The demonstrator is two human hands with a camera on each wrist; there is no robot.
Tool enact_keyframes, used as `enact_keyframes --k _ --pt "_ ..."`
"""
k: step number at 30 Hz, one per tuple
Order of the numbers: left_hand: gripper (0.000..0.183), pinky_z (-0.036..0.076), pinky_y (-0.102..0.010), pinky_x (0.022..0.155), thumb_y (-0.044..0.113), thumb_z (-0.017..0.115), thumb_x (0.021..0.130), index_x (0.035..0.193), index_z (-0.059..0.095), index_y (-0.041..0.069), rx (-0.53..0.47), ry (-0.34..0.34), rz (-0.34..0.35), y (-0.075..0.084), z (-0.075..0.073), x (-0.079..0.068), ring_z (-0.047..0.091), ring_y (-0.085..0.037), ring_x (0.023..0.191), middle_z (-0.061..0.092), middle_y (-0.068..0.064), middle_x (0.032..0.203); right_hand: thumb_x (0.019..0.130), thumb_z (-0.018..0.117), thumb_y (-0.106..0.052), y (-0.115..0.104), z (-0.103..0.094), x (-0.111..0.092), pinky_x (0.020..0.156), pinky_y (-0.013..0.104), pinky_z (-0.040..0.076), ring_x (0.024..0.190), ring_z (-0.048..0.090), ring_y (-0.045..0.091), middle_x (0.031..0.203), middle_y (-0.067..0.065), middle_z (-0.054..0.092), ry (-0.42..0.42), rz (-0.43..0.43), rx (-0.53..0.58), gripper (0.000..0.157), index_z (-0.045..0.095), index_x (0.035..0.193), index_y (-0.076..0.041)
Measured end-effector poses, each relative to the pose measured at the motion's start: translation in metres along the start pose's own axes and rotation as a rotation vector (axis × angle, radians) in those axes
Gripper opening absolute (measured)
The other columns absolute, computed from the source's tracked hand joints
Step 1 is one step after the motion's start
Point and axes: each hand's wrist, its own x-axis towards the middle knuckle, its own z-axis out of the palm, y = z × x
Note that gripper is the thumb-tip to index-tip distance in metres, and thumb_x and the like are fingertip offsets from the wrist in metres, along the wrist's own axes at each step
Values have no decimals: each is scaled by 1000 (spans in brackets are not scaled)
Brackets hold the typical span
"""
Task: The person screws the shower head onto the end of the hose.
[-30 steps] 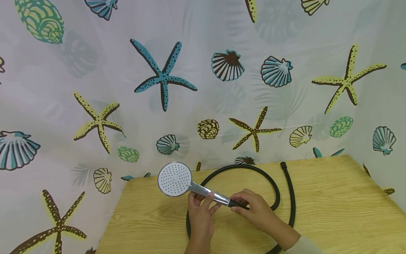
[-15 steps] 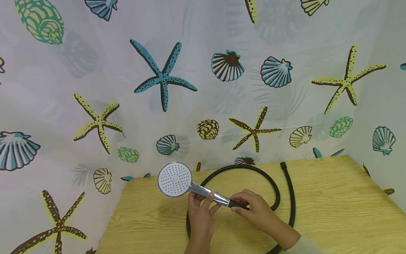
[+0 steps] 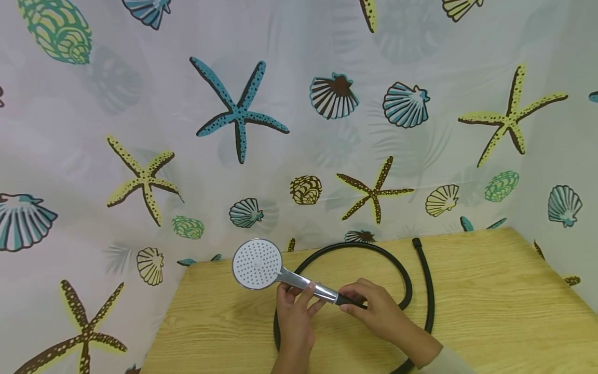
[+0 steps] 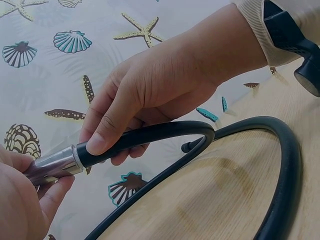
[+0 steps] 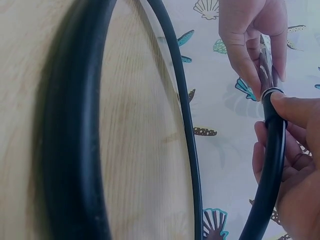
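A chrome shower head [image 3: 257, 264] with a round white nozzle face is tilted above the table, its face at the upper left in the head view. My left hand [image 3: 296, 323] holds its chrome handle [image 4: 54, 165] from below, fingertips and thumb around it. At the handle's lower end, my right hand [image 3: 374, 309] pinches the end of a black shower hose [image 4: 127, 141] between thumb and fingers. The hose's black end piece [image 5: 274, 107] meets the handle's chrome rim, with no gap showing. From there the hose bends back toward the table.
The rest of the hose loops over the wooden table [image 3: 490, 291], and its free end [image 3: 417, 242] lies near the back edge. A white curtain [image 3: 299, 130] printed with starfish and shells hangs behind and at both sides.
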Motion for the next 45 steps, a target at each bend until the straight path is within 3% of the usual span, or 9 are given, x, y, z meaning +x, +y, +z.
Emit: enact_keyframes --k 45 --pt "44 62 -47 81 1 69 85 121 44 6 -14 -10 -5 -1 -1 2 70 -22 90 55 -5 99 88 70 -25 0 -2 -2 81 16 58 90 63 2 97 -11 61 -4 -30 -6 27 66 115 -20"
